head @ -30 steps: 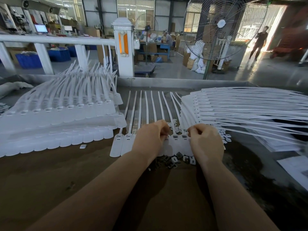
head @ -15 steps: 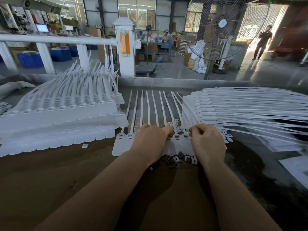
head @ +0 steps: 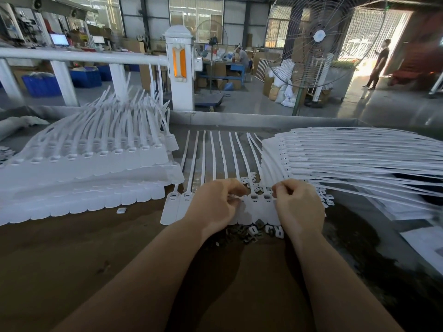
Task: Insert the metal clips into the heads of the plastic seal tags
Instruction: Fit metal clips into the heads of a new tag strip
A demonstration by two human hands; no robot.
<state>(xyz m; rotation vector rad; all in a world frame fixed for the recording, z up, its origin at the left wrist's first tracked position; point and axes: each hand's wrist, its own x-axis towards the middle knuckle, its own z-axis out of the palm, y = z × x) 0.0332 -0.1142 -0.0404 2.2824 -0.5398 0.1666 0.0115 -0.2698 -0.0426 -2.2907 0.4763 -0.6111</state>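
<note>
In the head view, the row of seal tags (head: 257,207) lay at the middle of the worktop (head: 72,259), metal clips (head: 249,232) loose just before it. The left hand (head: 215,207) and right hand (head: 298,207) had curled fingers over the tag heads; whether either pinched a clip, I cannot tell. The step seemed clip insertion; next, the clip needed alignment with a head slot.

Counts: two hands, left (head: 217,203) and right (head: 298,204). Three tag groups: left stack (head: 84,164), middle row (head: 215,159) of about eight, right stack (head: 347,156). One clip pile (head: 249,232), uncountable. Two standing fans (head: 321,39).
</note>
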